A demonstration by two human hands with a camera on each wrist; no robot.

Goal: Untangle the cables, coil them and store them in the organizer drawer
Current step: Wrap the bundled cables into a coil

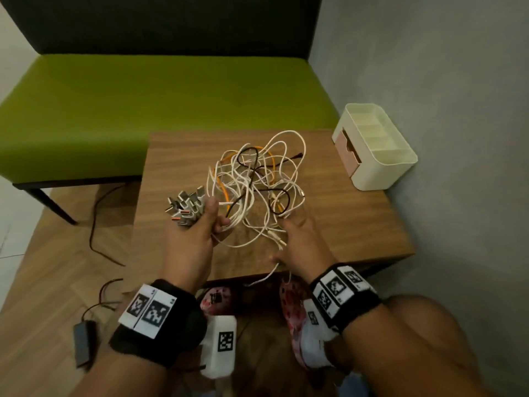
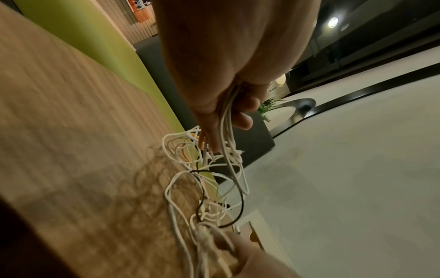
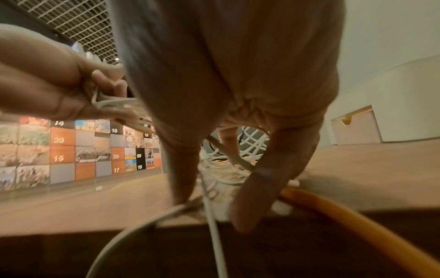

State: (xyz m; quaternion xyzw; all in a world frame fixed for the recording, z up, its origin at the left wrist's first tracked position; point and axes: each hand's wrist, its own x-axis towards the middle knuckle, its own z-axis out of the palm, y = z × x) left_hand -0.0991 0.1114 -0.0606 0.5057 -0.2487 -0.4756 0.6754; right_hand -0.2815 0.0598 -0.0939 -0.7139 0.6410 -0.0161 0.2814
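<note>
tangled white, orange and dark thin cables point(image 1: 257, 184) at table 12 o'clock: light, floppy, snag-prone | left hand point(image 1: 191, 239) fisted round silver plug ends point(image 1: 186, 206) | right hand point(image 1: 300, 242) fingers loose, spread on strands at 6 o'clock | best hold: near plugs

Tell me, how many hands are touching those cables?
2. The left hand grips a bundle of plug ends at the table's left edge; the right hand rests on the tangled cables near the front.

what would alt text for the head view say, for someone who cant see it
A person's left hand grips a bunch of cable plugs above a wooden table, while the right hand reaches into a tangle of white, orange and dark cables. A cream organizer sits at the table's far right corner.
</note>
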